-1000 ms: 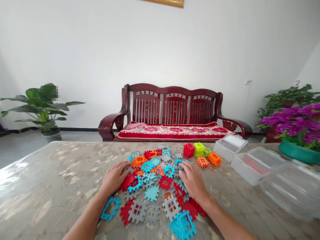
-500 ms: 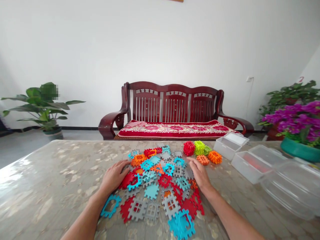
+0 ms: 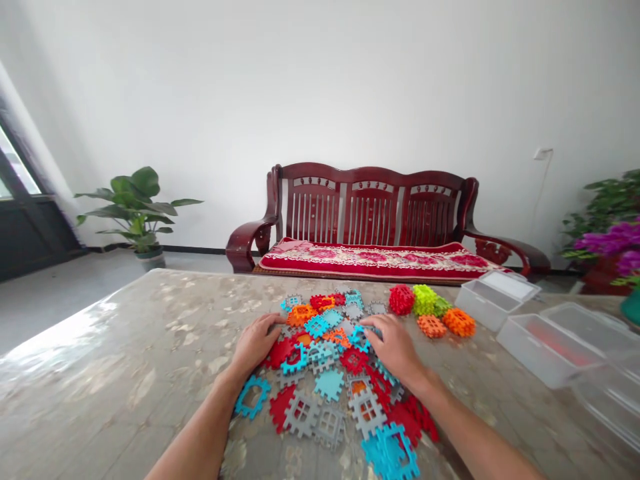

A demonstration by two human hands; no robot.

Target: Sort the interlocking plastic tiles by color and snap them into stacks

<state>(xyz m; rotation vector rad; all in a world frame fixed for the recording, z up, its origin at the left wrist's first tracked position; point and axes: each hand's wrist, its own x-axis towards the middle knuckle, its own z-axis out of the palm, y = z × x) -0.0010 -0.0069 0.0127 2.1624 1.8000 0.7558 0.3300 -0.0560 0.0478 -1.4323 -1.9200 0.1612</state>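
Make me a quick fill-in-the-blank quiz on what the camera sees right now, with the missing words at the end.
1. Of the left hand and the right hand, the ____ one is nearer the clear plastic boxes.
2. The flat toothed piece nearest the camera is ____.
3. The leftmost of the rounded blocks is ____.
4. The flowers at the picture's right edge are ____.

Missing words: right; blue; red; purple.

Before you, flat notch-edged pieces (image 3: 329,385) in red, blue, grey and orange lie loosely heaped and overlapping on the bench (image 3: 170,373), several pierced with window-like openings.
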